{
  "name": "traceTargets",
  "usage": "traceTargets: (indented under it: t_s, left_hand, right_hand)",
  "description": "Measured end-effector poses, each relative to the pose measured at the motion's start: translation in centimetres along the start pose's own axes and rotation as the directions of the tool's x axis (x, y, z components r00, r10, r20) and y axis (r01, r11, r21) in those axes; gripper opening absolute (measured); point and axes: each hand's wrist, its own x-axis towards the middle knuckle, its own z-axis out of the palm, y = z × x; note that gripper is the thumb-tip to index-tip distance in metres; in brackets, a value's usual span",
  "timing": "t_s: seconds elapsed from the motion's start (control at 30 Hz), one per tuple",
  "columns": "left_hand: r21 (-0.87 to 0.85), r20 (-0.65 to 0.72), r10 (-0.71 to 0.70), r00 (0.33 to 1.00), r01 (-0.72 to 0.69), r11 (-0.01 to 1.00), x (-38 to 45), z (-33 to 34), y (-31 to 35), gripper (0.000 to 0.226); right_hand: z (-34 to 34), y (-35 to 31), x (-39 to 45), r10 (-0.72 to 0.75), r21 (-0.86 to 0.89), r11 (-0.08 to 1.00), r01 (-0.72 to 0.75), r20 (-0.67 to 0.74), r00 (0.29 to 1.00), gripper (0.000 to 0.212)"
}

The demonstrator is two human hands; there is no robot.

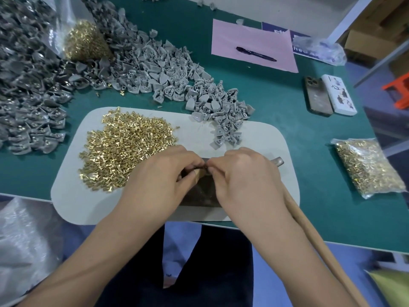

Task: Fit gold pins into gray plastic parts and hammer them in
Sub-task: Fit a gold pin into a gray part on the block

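Observation:
My left hand [163, 173] and my right hand [245, 176] meet fingertip to fingertip over a dark metal block [199, 193] on the white mat [73, 196]. Between the fingertips sits a small gray plastic part [204, 168], mostly hidden; both hands pinch it. A heap of loose gold pins [124, 147] lies on the mat to the left. Gray plastic parts [223, 127] trail from the mat's far edge up to a big pile. A hammer lies under my right forearm, its head [277, 161] beyond the wrist and its wooden handle [314, 240] running toward me.
A large heap of gray parts [28, 85] fills the left. A bag of gold pins [85, 41] sits at the back left, another bag [367, 167] at the right. A pink sheet with a pen [255, 53], a phone [317, 96] and a white box [338, 96] lie at the back right.

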Motion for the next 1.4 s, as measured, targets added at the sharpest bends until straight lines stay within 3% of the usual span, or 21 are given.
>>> traceTargets:
  t_s: [0.3, 0.37, 0.43, 0.47, 0.53, 0.6, 0.63, 0.7, 0.83, 0.93, 1.0, 1.13, 1.3, 1.4]
  left_hand:
    - [-0.048, -0.021, 0.006, 1.0, -0.007, 0.999, -0.3, 0.3, -0.1, 0.007]
    - [-0.035, -0.015, 0.014, 1.0, -0.014, 0.999, -0.3, 0.4, 0.0, 0.007]
    - [-0.026, -0.022, 0.021, 1.0, -0.022, 0.999, -0.3, 0.5, -0.1, 0.005]
    - [-0.02, -0.029, 0.021, 0.999, -0.022, 1.0, -0.3, 0.5, -0.2, 0.004]
    - [0.003, -0.037, 0.026, 0.999, -0.025, 1.0, -0.3, 0.5, -0.4, 0.005]
    - [0.017, -0.037, 0.039, 0.999, -0.038, 0.999, -0.3, 0.5, -0.5, 0.006]
    - [0.022, -0.036, 0.043, 0.998, -0.043, 0.999, -0.3, 0.5, -0.5, 0.006]
    - [0.028, -0.034, 0.049, 0.998, -0.048, 0.998, -0.2, 0.5, -0.5, 0.007]
    - [0.032, -0.043, 0.054, 0.998, -0.052, 0.998, -0.2, 0.4, -0.4, 0.007]
    - [0.047, -0.057, 0.064, 0.996, -0.061, 0.997, -0.2, 0.4, -0.5, 0.006]
    - [0.062, -0.057, 0.093, 0.994, -0.089, 0.994, 0.0, 0.3, -0.5, 0.007]
    - [0.05, -0.038, 0.136, 0.99, -0.134, 0.99, 0.4, 0.2, -0.5, 0.008]
    - [0.062, -0.058, 0.163, 0.985, -0.16, 0.985, 0.3, 0.2, -0.6, 0.012]
    - [0.079, -0.062, 0.16, 0.985, -0.155, 0.985, 0.4, 0.3, -0.6, 0.012]
  right_hand:
    - [1.9, 2.4, -0.3, 0.087, 0.349, 0.934, -0.078, -0.012, 0.996, 0.013]
    - [2.1, 2.9, -0.8, 0.103, 0.479, 0.876, -0.058, -0.067, 0.992, 0.011]
    - [2.3, 4.0, -1.8, 0.217, 0.577, 0.814, -0.071, -0.187, 0.958, 0.011]
    - [2.4, 5.0, -2.4, 0.313, 0.569, 0.813, -0.123, -0.249, 0.917, 0.011]
    - [2.7, 7.1, -4.0, 0.522, 0.426, 0.822, -0.378, -0.297, 0.799, 0.016]
    - [3.3, 8.7, -5.7, 0.661, 0.207, 0.749, -0.629, -0.166, 0.732, 0.034]
    - [3.6, 9.0, -6.3, 0.686, 0.169, 0.724, -0.669, -0.072, 0.724, 0.041]
    - [3.9, 9.2, -6.8, 0.65, 0.163, 0.747, -0.644, 0.024, 0.76, 0.039]
    - [2.7, 8.8, -6.4, 0.601, 0.138, 0.794, -0.592, -0.023, 0.799, 0.033]
    - [0.4, 8.2, -6.2, 0.537, 0.472, 0.758, -0.45, -0.06, 0.842, 0.031]
    - [-1.2, 6.8, -5.7, 0.426, 0.569, 0.761, -0.31, -0.079, 0.901, 0.032]
    - [-1.8, 3.9, -4.9, 0.255, 0.525, 0.835, -0.165, -0.104, 0.961, 0.031]
    - [-0.4, 2.9, -4.4, 0.227, 0.474, 0.856, -0.205, 0.011, 0.974, 0.03]
    - [-0.4, 3.2, -4.7, 0.248, 0.435, 0.881, -0.188, -0.086, 0.965, 0.031]
